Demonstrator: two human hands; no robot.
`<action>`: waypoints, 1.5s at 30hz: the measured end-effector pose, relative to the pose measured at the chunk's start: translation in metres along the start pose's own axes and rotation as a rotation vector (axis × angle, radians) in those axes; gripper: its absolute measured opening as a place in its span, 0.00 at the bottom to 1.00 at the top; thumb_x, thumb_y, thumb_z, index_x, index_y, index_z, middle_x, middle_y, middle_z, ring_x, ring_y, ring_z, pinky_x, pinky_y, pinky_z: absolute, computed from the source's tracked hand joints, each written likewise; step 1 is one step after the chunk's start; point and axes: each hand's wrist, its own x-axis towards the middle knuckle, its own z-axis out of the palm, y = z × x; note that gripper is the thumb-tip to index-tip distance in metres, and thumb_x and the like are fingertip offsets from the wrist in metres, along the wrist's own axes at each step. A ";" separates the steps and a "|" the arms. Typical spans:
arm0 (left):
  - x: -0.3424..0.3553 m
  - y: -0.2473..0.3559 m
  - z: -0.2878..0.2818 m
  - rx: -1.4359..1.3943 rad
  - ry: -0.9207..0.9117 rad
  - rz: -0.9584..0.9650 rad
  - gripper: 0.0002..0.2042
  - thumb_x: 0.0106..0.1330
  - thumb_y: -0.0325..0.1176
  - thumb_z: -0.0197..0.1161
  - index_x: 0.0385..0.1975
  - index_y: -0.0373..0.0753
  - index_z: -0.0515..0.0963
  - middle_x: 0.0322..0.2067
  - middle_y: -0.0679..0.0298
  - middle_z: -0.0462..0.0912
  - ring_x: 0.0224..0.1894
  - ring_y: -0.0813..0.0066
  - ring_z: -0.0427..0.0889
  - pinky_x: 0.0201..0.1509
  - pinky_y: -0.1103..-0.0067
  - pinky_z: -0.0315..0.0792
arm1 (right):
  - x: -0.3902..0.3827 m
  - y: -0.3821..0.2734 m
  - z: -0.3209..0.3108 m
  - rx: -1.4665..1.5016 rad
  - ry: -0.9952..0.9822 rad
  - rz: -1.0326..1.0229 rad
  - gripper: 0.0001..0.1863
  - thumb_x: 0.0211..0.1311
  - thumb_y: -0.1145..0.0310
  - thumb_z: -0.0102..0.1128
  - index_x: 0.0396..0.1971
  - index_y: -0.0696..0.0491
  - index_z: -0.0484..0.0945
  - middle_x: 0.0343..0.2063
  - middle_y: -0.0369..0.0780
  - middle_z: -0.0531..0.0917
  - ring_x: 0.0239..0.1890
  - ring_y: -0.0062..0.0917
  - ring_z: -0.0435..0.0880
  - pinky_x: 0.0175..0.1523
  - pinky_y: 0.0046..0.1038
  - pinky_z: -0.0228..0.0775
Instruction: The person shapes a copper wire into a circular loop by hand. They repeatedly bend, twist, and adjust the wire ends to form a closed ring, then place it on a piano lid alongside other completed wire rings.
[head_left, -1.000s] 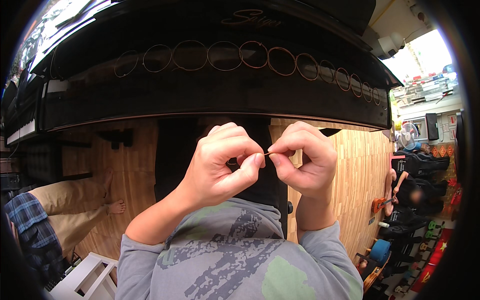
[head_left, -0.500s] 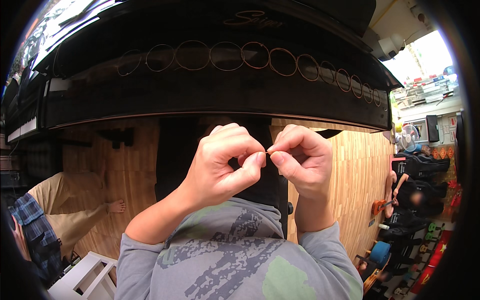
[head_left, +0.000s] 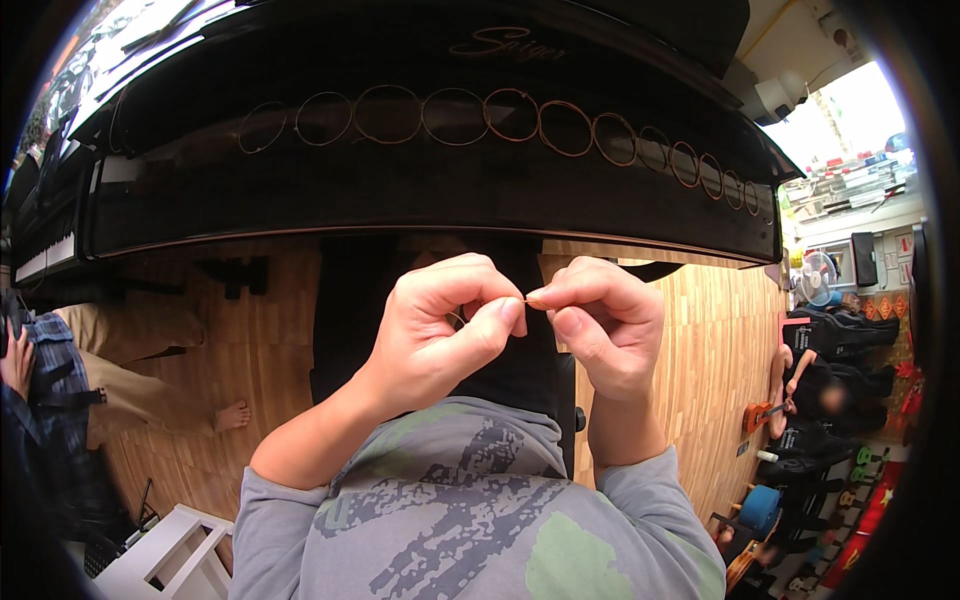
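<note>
My left hand (head_left: pixel 445 315) is closed in a pinch, thumb against curled forefinger, on a thin copper-coloured wire (head_left: pixel 527 301). A short bit of it also shows inside the curl of these fingers. Facing it, my right hand (head_left: pixel 605 325) has its forefinger tip at the same wire, with the thumb bent just below and slightly apart from that tip. Both hands are raised in front of my chest, nearly touching. Beyond them, several coiled wire rings (head_left: pixel 387 113), silvery to the left and copper-coloured toward the right, lie in a row on a black piano (head_left: pixel 420 200).
A person in a plaid shirt (head_left: pixel 60 365) and tan trousers is at the left, near a white stool-like frame (head_left: pixel 185 555). Wooden flooring (head_left: pixel 690 350) spreads on both sides. At the right are people in black, a small orange guitar (head_left: pixel 757 415) and a fan (head_left: pixel 818 275).
My right thumb has drawn away from the forefinger tip, and both hands have shifted slightly. The person at the left has moved, with a hand now showing at the plaid shirt.
</note>
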 end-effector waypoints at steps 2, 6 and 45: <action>0.000 0.000 0.000 -0.010 -0.004 -0.002 0.06 0.61 0.26 0.57 0.24 0.34 0.79 0.22 0.69 0.73 0.22 0.88 0.66 0.25 0.85 0.60 | 0.001 0.002 0.000 -0.079 0.003 -0.035 0.08 0.53 0.83 0.59 0.34 0.60 0.82 0.26 0.37 0.80 0.26 0.16 0.74 0.30 0.18 0.63; -0.001 0.001 0.001 -0.067 0.008 -0.034 0.06 0.61 0.26 0.57 0.24 0.33 0.79 0.22 0.69 0.74 0.22 0.88 0.67 0.25 0.85 0.60 | 0.002 0.002 0.002 -0.130 0.016 -0.037 0.08 0.54 0.83 0.60 0.33 0.58 0.82 0.22 0.35 0.79 0.26 0.17 0.74 0.30 0.19 0.62; 0.002 0.009 0.006 0.670 0.059 0.399 0.07 0.41 0.23 0.65 0.21 0.43 0.79 0.17 0.73 0.70 0.21 0.77 0.68 0.32 0.78 0.58 | -0.003 0.006 0.000 0.316 -0.003 0.223 0.04 0.60 0.78 0.53 0.31 0.61 0.78 0.27 0.34 0.76 0.28 0.11 0.71 0.31 0.14 0.62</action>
